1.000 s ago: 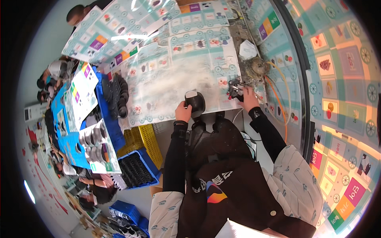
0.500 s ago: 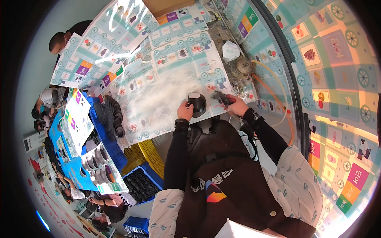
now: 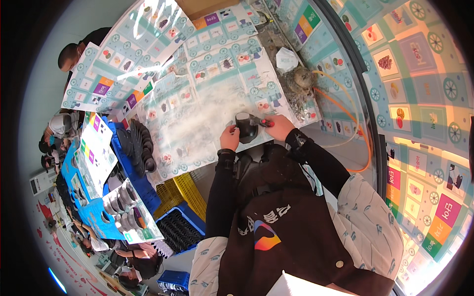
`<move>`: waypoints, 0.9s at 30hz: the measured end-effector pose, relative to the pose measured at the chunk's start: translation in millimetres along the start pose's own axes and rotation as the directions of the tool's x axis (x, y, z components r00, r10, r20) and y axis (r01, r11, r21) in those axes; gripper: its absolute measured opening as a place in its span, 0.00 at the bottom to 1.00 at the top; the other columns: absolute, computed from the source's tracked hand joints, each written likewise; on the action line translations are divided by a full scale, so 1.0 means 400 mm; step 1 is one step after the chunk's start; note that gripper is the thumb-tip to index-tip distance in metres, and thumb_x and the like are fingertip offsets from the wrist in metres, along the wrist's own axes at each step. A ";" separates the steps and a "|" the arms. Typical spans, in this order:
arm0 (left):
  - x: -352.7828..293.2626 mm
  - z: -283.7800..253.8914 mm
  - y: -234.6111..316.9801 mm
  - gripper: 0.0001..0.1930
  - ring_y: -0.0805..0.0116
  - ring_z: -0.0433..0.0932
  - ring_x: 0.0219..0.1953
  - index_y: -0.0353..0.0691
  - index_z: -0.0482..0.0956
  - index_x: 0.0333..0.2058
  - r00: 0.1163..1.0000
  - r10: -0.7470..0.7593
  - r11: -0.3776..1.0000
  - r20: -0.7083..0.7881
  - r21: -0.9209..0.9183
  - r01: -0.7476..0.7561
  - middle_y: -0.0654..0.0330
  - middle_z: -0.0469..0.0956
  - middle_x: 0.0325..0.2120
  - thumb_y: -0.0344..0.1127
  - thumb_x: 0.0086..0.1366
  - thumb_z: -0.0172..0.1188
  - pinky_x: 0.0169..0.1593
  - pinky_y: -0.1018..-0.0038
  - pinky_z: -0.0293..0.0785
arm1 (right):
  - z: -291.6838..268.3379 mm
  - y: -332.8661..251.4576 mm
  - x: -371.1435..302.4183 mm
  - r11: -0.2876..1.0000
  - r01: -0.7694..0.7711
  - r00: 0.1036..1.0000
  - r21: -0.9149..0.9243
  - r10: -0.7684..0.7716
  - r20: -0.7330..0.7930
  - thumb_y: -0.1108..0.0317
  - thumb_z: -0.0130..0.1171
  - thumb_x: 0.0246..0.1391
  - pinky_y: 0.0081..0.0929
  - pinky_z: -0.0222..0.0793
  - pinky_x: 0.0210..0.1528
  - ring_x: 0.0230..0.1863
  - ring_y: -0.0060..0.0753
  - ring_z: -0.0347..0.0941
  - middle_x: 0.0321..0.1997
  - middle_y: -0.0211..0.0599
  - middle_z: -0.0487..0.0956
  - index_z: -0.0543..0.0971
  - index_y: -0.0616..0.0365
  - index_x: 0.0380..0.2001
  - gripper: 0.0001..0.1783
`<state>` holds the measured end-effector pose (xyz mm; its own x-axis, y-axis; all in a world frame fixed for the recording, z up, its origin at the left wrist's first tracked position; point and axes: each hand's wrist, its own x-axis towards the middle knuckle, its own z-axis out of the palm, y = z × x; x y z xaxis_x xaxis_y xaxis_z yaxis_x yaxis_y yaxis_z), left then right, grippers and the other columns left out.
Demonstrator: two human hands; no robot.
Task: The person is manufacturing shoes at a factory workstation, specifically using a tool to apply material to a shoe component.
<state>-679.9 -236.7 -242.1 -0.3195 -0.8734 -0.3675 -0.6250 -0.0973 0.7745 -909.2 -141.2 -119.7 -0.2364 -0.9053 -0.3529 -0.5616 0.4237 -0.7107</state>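
Observation:
Over the near edge of the table (image 3: 195, 129), my left hand (image 3: 229, 138) grips the left side of a black, rounded, shoe-like piece (image 3: 248, 132) with a pale oval patch on its top. Closed around a small dark hand tool (image 3: 261, 121) with a red part is my right hand (image 3: 280, 128). The tool's tip is close against the right side of the black piece; whether it touches cannot be made out. My fingers cover much of the tool, so its exact kind does not show.
Pale dust coats the patterned tabletop. Stacked black curved pieces (image 3: 140, 145) lie left, near a blue crate (image 3: 178, 227) and a yellow crate (image 3: 192, 195). At right are an orange hose (image 3: 369, 153), a white crumpled item (image 3: 286, 60) and patterned panels. Other people work at far left.
My right hand has moved left with the tool, from well apart to right beside the black piece. The left hand keeps its hold almost in place. The orange hose has shifted right.

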 end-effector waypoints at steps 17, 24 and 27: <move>0.016 0.019 -0.043 0.20 0.65 0.84 0.36 0.36 0.80 0.52 0.998 0.004 0.997 0.062 -0.082 0.001 0.53 0.85 0.39 0.40 0.65 0.63 0.38 0.70 0.81 | -0.024 0.005 -0.038 0.997 0.018 0.993 -0.081 -0.008 0.121 0.63 0.54 0.50 0.55 0.71 0.45 0.42 0.62 0.76 0.35 0.54 0.81 0.80 0.54 0.36 0.12; 0.012 0.014 -0.025 0.20 0.64 0.84 0.38 0.35 0.79 0.53 0.994 0.005 0.997 0.106 -0.074 0.003 0.53 0.84 0.41 0.39 0.65 0.63 0.39 0.70 0.81 | -0.023 0.042 -0.064 0.992 -0.037 0.996 -0.117 0.047 0.080 0.64 0.55 0.49 0.56 0.71 0.44 0.42 0.64 0.76 0.34 0.54 0.81 0.79 0.55 0.35 0.11; 0.008 0.011 -0.022 0.19 0.57 0.85 0.39 0.36 0.81 0.49 0.997 -0.009 0.995 0.078 -0.096 0.016 0.52 0.86 0.38 0.41 0.64 0.63 0.45 0.64 0.80 | -0.027 0.025 -0.082 0.998 0.006 1.000 -0.061 -0.005 0.018 0.64 0.55 0.48 0.55 0.71 0.44 0.41 0.64 0.76 0.34 0.54 0.81 0.80 0.54 0.36 0.12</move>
<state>-678.5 -236.5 -252.3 -0.3688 -0.8325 -0.4134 -0.5586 -0.1570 0.8145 -915.7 -107.5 -108.5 -0.2193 -0.9065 -0.3608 -0.6100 0.4160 -0.6744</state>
